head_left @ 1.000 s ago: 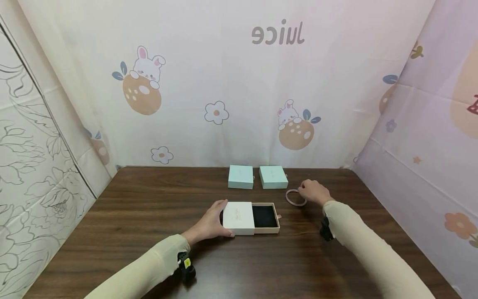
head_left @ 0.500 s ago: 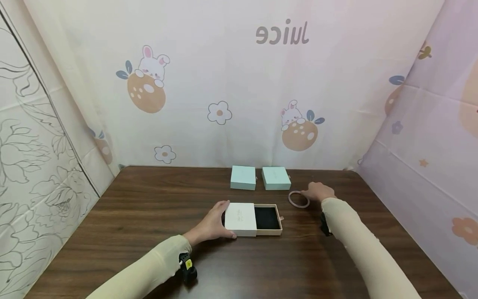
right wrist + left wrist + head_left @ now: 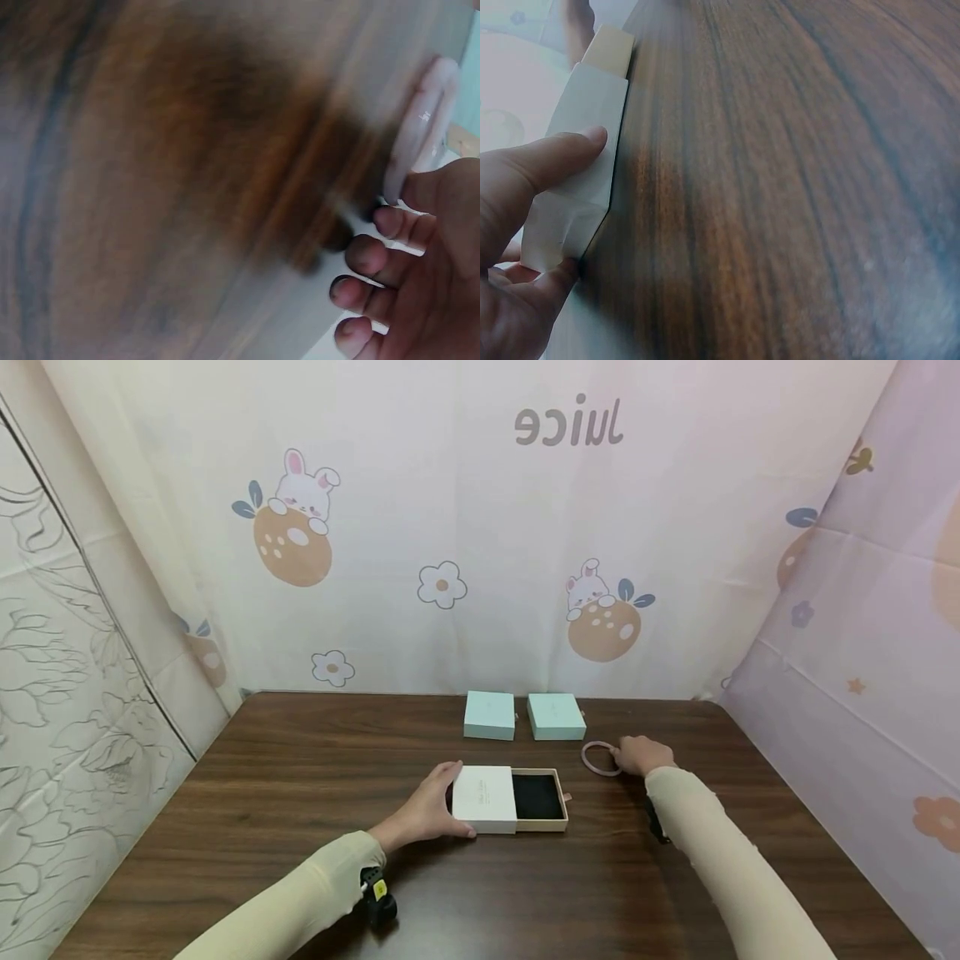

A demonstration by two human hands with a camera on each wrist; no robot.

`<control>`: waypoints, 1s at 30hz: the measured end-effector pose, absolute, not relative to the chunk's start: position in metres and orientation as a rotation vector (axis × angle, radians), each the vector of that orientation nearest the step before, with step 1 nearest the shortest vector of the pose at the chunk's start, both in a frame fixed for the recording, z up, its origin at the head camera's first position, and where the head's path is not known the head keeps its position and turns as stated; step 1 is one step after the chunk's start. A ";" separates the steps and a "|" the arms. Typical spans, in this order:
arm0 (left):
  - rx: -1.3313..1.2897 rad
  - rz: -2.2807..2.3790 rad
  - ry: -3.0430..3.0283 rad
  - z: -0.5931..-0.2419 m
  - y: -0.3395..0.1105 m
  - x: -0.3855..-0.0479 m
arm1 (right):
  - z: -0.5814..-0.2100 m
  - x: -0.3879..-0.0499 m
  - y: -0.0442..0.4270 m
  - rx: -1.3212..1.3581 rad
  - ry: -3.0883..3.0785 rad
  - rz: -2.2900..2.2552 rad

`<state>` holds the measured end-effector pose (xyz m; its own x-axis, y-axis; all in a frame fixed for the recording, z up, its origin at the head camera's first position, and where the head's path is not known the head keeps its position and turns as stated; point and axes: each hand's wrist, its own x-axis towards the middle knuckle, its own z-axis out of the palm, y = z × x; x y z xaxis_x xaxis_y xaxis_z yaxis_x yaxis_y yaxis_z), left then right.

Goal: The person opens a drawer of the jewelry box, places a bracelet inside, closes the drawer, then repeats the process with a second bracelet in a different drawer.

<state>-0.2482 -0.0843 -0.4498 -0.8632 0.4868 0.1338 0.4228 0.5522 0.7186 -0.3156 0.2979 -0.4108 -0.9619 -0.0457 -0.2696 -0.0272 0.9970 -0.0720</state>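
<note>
A white sleeve box (image 3: 483, 800) stands on the table with its drawer (image 3: 542, 800) partly slid out to the right, showing a black lining. My left hand (image 3: 426, 806) grips the sleeve's left end, thumb along the near side and other fingers around the far side and end, as the left wrist view (image 3: 525, 225) of the hand shows in part. To the right of the box lies a pale pinkish bangle (image 3: 587, 761). My right hand (image 3: 645, 755) pinches the bangle's right edge between thumb and index finger; the remaining fingers curl loosely near the tabletop.
Two mint-green boxes (image 3: 489, 716) sit side by side at the back of the dark wood table (image 3: 315, 777). Behind the table hangs a printed curtain (image 3: 375, 510), with more fabric at both sides.
My right hand has shifted from above the bangle's upper right to its right edge, lower down. The left hand, box and bangle hold their places; the head view has drifted slightly.
</note>
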 end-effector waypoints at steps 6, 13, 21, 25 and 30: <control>0.790 1.217 2.689 -0.449 -0.085 -0.250 | -0.418 -0.315 0.297 -0.161 2.935 -0.041; 0.791 1.213 2.688 -0.450 -0.086 -0.252 | -0.421 -0.313 0.295 -0.165 2.942 -0.020; 0.801 1.220 2.687 -0.452 -0.085 -0.251 | -0.424 -0.312 0.293 -0.198 2.963 0.030; 0.800 1.226 2.694 -0.452 -0.085 -0.251 | -0.424 -0.310 0.289 -0.242 2.995 0.019; 0.794 1.229 2.698 -0.452 -0.084 -0.250 | -0.420 -0.306 0.279 -0.289 3.019 0.035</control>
<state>-0.2500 -0.0840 -0.4525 -0.8637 0.4832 0.1434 0.4254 0.5462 0.7216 -0.3055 0.2794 -0.4204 -0.9760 -0.1877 -0.1103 -0.1903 0.9816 0.0128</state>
